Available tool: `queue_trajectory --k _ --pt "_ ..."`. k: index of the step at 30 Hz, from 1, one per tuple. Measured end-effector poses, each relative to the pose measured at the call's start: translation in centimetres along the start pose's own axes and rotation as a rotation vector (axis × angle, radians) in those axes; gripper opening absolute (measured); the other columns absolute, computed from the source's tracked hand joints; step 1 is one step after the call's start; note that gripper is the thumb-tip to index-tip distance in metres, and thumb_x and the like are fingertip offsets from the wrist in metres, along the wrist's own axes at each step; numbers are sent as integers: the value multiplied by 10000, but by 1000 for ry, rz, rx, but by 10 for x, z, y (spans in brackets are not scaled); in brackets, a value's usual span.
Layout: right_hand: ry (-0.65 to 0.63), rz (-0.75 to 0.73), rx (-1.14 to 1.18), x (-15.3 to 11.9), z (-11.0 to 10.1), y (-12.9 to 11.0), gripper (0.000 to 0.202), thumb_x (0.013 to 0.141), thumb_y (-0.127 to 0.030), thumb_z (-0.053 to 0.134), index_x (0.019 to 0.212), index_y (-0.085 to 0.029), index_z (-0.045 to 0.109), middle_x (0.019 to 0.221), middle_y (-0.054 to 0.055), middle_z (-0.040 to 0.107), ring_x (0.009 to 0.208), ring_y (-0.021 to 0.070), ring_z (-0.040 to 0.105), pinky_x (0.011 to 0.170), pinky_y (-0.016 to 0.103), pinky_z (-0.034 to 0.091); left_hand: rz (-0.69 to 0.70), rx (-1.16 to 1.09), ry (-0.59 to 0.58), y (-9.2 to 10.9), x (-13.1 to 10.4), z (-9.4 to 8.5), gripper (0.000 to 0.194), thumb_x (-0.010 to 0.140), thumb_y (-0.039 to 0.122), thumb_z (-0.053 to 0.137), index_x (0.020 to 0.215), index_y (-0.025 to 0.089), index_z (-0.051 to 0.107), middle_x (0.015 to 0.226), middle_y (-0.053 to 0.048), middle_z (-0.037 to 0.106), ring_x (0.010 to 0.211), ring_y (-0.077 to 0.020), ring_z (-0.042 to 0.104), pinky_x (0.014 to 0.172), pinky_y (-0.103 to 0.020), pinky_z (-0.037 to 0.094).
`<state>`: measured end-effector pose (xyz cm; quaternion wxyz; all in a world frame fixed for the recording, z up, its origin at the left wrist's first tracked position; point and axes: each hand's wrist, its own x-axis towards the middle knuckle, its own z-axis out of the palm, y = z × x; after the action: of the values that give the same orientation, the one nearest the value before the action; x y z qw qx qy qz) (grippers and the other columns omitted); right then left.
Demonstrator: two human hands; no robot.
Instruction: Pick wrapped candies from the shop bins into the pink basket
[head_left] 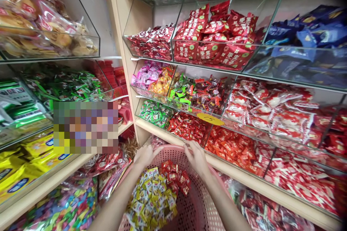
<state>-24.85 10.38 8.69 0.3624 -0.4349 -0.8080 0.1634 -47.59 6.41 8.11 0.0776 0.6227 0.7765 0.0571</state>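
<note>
A round pink plastic basket [202, 205] with perforated walls is in front of me at the bottom of the head view. On the left of its far rim my left hand [144, 156] is closed, the fingers curled over the edge. My right hand [195, 156] grips the same rim a little farther right, close to the wooden shelf edge. Inside the basket lies a heap of yellow-and-white wrapped candies [151, 198]. Some red wrapped candies [176, 177] sit beside them toward the far wall.
Clear bins of red candies [187, 128], red packets [217, 39] and blue packets [309, 39] fill the shelves ahead. A yellow price tag [210, 118] hangs there. At left are yellow packets [24, 166] and green ones [70, 85]. Colourful bagged sweets [67, 202] lie low left.
</note>
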Motion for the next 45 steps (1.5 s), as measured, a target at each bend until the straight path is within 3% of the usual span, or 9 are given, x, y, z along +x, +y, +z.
queue_trajectory --k 4,13,27,32,36,39,40,42,45 --pt "-67 7 37 0 2 14 268 876 -278 381 1028 -182 579 1011 65 613 950 168 551 865 284 400 13 -1 7 3 0 0 816 748 744 99 857 163 661 843 -156 676 845 -286 633 736 -350 456" --pt "-178 101 -180 -2 5 25 305 877 -326 366 1078 -239 577 1052 36 637 947 181 591 824 294 408 7 -17 -2 14 -2 1 752 783 705 142 821 165 666 875 -144 679 869 -252 630 742 -295 441" --pt "-162 167 -148 -1 7 30 354 904 -357 316 1107 -268 592 1109 11 636 999 180 584 843 286 406 51 -7 -51 19 13 -5 714 785 701 159 826 168 633 866 -139 675 862 -260 630 697 -307 446" --pt "-173 200 -152 1 8 27 346 899 -355 329 1109 -278 593 1106 11 637 993 186 586 847 292 403 89 -16 -30 25 19 -18 580 790 649 312 919 175 621 906 -119 662 865 -233 620 674 -266 431" --pt "-169 195 -163 2 7 24 342 902 -355 326 1086 -272 601 1087 19 643 975 181 589 809 275 409 174 -69 58 46 32 -30 401 844 505 359 858 198 616 881 -63 652 831 -174 609 676 -231 420" --pt "-163 179 -171 1 8 24 340 907 -360 316 1081 -281 598 1073 15 648 963 175 592 790 267 409 214 -35 210 73 47 -40 331 879 405 339 907 205 602 959 -59 636 906 -154 588 741 -227 421" --pt "-161 174 -174 1 8 24 339 908 -361 315 1082 -284 595 1070 15 649 960 173 593 788 266 408 208 9 203 83 54 -43 321 873 406 357 920 203 602 968 -66 637 924 -167 589 752 -241 428" --pt "-160 170 -184 2 9 25 335 909 -362 314 1083 -287 591 1057 14 654 953 172 595 788 267 406 138 126 69 101 68 -47 336 839 433 426 951 176 611 971 -102 644 911 -203 608 739 -271 453" --pt "-166 171 -196 2 10 27 339 911 -365 309 1090 -286 586 1052 11 655 947 174 596 786 268 406 102 155 -8 123 86 -49 332 708 364 629 950 137 629 968 -138 654 886 -239 625 720 -294 478"
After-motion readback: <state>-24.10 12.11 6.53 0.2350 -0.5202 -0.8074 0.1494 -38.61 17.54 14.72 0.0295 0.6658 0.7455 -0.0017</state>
